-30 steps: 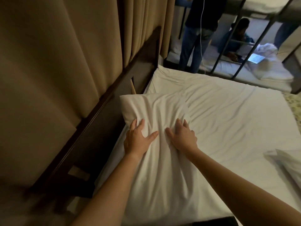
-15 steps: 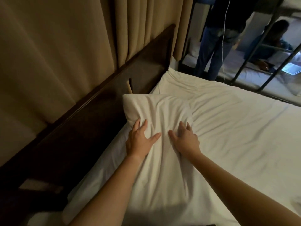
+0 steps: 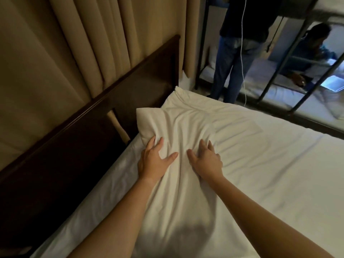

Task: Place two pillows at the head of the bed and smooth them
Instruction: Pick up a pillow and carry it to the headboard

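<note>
Hands, two: left hand (image 3: pixel 153 161) and right hand (image 3: pixel 205 161) flat on one pillow (image 3: pixel 178 131).

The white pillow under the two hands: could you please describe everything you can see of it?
The white pillow is a long, soft cushion in a creased cotton-like case, lying flat on the white bed sheet beside the dark wooden headboard. Its far corner puffs up near the headboard; its near end runs out of view. The left hand and right hand press palm-down on its middle, fingers spread, bunching wrinkles between them.
</note>
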`<act>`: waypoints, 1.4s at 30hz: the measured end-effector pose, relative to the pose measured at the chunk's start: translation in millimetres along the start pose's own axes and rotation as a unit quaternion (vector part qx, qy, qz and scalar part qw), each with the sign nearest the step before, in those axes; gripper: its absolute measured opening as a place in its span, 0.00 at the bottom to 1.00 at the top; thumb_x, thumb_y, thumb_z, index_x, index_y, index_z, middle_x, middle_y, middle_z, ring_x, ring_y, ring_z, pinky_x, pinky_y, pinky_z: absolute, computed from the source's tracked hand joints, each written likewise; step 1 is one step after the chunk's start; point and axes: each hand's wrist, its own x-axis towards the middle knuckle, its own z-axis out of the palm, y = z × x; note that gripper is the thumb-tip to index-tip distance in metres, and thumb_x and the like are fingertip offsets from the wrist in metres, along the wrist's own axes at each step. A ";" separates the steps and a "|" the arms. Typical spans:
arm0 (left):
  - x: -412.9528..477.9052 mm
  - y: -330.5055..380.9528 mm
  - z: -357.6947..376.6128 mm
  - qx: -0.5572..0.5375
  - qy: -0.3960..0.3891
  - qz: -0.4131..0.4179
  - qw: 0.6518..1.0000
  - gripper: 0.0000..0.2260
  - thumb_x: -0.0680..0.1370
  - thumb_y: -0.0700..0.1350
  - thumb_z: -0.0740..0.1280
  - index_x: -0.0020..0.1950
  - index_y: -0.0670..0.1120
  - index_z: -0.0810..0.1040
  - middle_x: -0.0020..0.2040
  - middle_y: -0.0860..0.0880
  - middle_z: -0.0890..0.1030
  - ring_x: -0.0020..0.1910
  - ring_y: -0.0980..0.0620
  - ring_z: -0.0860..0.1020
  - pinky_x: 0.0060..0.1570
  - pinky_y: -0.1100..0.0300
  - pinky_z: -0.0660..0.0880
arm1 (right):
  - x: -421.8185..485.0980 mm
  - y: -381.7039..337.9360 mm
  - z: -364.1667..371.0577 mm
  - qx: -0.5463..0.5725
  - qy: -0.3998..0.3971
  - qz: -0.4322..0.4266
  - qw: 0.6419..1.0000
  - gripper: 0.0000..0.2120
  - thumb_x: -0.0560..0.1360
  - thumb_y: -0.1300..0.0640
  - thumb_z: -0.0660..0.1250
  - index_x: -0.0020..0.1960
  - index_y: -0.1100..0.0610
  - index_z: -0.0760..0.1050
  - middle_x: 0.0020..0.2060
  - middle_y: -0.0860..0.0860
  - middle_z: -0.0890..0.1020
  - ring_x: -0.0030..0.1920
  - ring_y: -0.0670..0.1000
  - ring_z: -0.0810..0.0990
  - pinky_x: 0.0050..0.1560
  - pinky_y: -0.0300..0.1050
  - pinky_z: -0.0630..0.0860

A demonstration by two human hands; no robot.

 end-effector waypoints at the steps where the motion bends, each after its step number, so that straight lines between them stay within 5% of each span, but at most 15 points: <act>1: 7.0 11.0 2.7 0.000 -0.002 0.003 1.000 0.42 0.72 0.73 0.70 0.81 0.56 0.70 0.84 0.55 0.61 0.80 0.47 0.66 0.75 0.48 0.70 | 7.8 3.6 -10.0 0.006 0.001 -0.003 1.000 0.36 0.80 0.31 0.58 0.82 0.48 0.58 0.85 0.54 0.57 0.72 0.72 0.70 0.70 0.68 0.70; 18: 122.2 104.6 -0.2 0.017 -0.027 0.136 0.990 0.42 0.73 0.74 0.69 0.82 0.56 0.68 0.85 0.55 0.60 0.79 0.45 0.66 0.74 0.48 0.69 | 76.2 -6.6 -94.9 0.063 0.112 0.051 0.990 0.37 0.81 0.31 0.58 0.84 0.47 0.57 0.86 0.53 0.56 0.76 0.71 0.66 0.74 0.71 0.66; 32: 369.2 41.6 32.4 0.030 -0.137 0.193 0.971 0.39 0.74 0.71 0.71 0.81 0.57 0.69 0.84 0.55 0.61 0.79 0.45 0.66 0.75 0.46 0.69 | 262.5 -75.4 -8.3 0.113 0.126 0.155 0.973 0.37 0.82 0.31 0.58 0.85 0.45 0.53 0.86 0.53 0.53 0.76 0.70 0.67 0.74 0.70 0.67; 42: 501.9 -10.0 82.0 0.013 -0.175 0.184 0.967 0.38 0.75 0.65 0.75 0.81 0.53 0.71 0.85 0.55 0.61 0.81 0.49 0.64 0.76 0.54 0.64 | 386.5 -94.4 58.7 0.107 0.127 0.186 0.968 0.36 0.82 0.33 0.60 0.84 0.47 0.56 0.85 0.55 0.56 0.77 0.69 0.67 0.74 0.66 0.67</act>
